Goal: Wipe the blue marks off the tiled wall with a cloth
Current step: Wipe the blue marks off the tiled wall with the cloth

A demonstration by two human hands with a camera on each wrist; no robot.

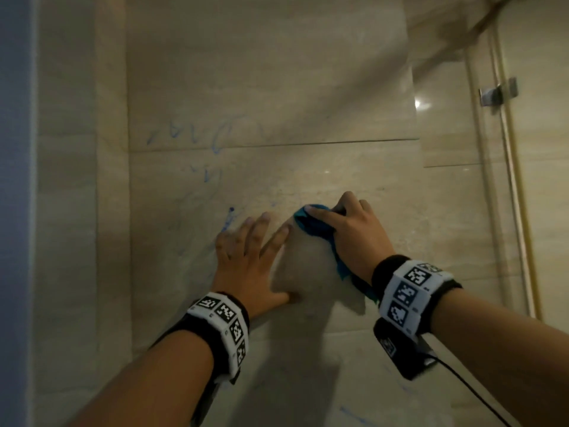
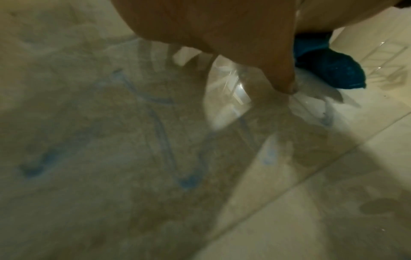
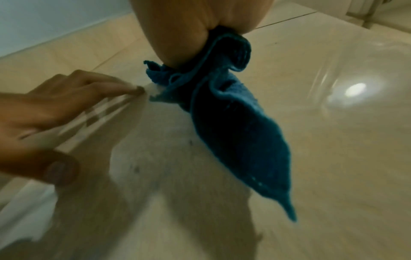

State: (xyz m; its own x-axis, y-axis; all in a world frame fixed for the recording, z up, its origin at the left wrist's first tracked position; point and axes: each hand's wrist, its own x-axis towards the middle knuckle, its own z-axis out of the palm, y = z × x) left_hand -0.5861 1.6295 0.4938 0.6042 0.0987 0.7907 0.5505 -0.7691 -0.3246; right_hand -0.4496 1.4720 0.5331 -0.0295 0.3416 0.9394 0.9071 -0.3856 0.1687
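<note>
A blue cloth [image 1: 317, 228] is bunched under my right hand [image 1: 348, 223], which grips it and presses it against the beige tiled wall [image 1: 277, 72]; a loose tail of the cloth [image 3: 242, 140] hangs below the palm. My left hand [image 1: 246, 248] lies flat on the wall just left of the cloth, fingers spread. Blue marks [image 1: 215, 131] run across the tile above, smaller ones [image 1: 229, 215] sit by my left fingertips, and faint smeared strokes [image 2: 164, 140] show in the left wrist view, where the cloth [image 2: 329, 70] is beyond my fingers.
A tile joint [image 1: 277, 144] crosses the wall above my hands. A glass panel with a metal bracket [image 1: 497, 92] and gold frame [image 1: 517, 186] stands at the right. A blue streak [image 1: 354, 416] lies low on the wall. A wall corner [image 1: 110, 180] is at the left.
</note>
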